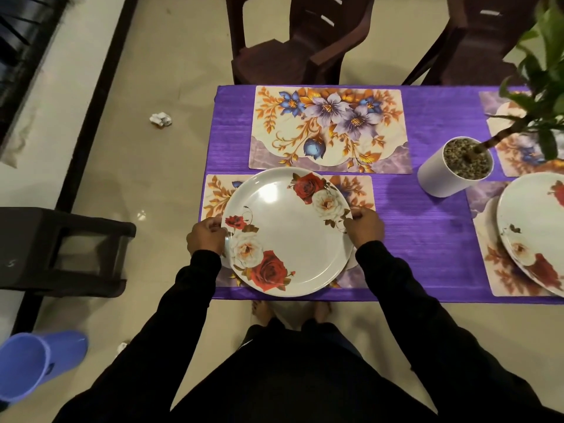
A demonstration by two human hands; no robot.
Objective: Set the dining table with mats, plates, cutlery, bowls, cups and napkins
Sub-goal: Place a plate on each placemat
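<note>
Head view: my left hand point(205, 239) and right hand point(364, 225), fingers pinching plate point(290, 232) rim; centre it on mat point(215, 193), lower level.

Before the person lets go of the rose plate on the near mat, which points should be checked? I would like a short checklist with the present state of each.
1. Both hands hold the plate: ok. The left hand and the right hand pinch opposite rims of the rose plate.
2. Plate over the near mat: ok, though its near edge reaches close to the table edge.
3. Plate resting flat on the mat: cannot tell; it may be slightly lifted.
4. Plate surface clean: ok, no marks show.
5. Far mat ready for its plate: ok, it lies flat with nothing on it.
6. Potted plant clear of this place: ok, it stands apart to the right.
</note>
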